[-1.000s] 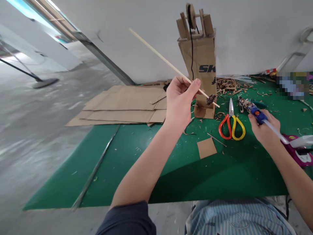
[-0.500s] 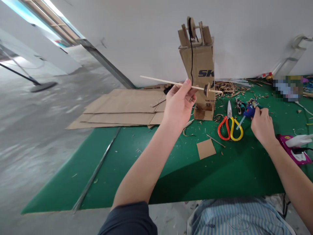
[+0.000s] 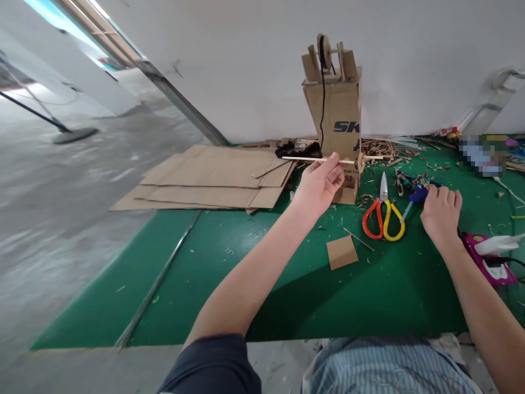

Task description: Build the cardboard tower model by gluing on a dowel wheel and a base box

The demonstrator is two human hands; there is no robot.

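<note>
Pinched in my left hand is a thin wooden stick, nearly level, with a small round cardboard wheel near its right end. Behind it stands an upright cardboard tower, topped by a pulley wheel with a black cord hanging down its front. My right hand is closed around a blue hot glue gun, whose clear glue stick pokes out toward the scissors; the handle is mostly hidden. Red-and-yellow scissors lie between the hands, tips pointing away.
Flat cardboard sheets are stacked at the left of the green table. A cardboard square and a thin rod lie in front. Cardboard scraps litter the back. Pliers and a magenta power strip are rightward.
My left hand has moved down and to the right with the stick, which has turned from slanted to nearly level. My right hand stays at the glue gun.
</note>
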